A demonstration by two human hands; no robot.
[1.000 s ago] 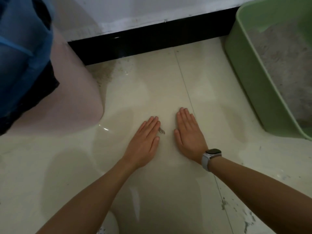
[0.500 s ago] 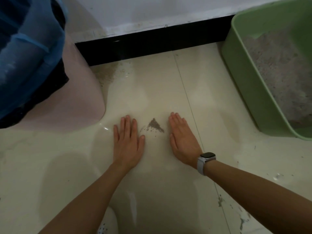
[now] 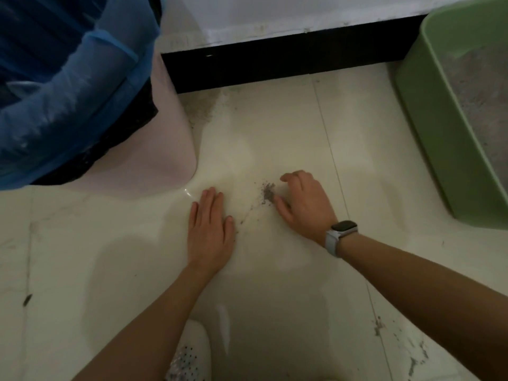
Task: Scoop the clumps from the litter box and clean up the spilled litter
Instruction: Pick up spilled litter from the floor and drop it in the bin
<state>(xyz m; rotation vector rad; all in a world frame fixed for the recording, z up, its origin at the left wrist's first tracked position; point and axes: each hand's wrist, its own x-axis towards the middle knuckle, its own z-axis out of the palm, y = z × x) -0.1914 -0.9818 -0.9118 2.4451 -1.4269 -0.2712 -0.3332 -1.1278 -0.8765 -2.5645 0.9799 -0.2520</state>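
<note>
While both hands are down on the floor [image 3: 288, 127], a small grey pile of litter [image 3: 268, 191] lies between them, nearer the right hand. The left hand [image 3: 210, 229] lies flat on the tile, fingers straight and together, palm down, holding nothing; its grip is open. The right hand [image 3: 305, 203] stands just beside the pile with its fingers curled over and its thumb against the near edge of the grains; whether the grip has any litter inside it cannot be told. A thin trail of loose grains runs from the pile toward the left hand's thumb. A watch [image 3: 342, 229] sits on the right wrist.

The litter box [image 3: 428, 133], green, stands at the right edge of the view on the floor, well apart from the pile, with pale grey litter inside. At the upper left a pink bin [image 3: 154, 158] lined with a blue bag [image 3: 68, 86] stands on the floor. A dusty smear lies on the tile by the black skirting [image 3: 288, 61] near the bin. More grey specks are scattered on the floor at the lower right. A white shoe [image 3: 189, 356] shows at the bottom edge.
</note>
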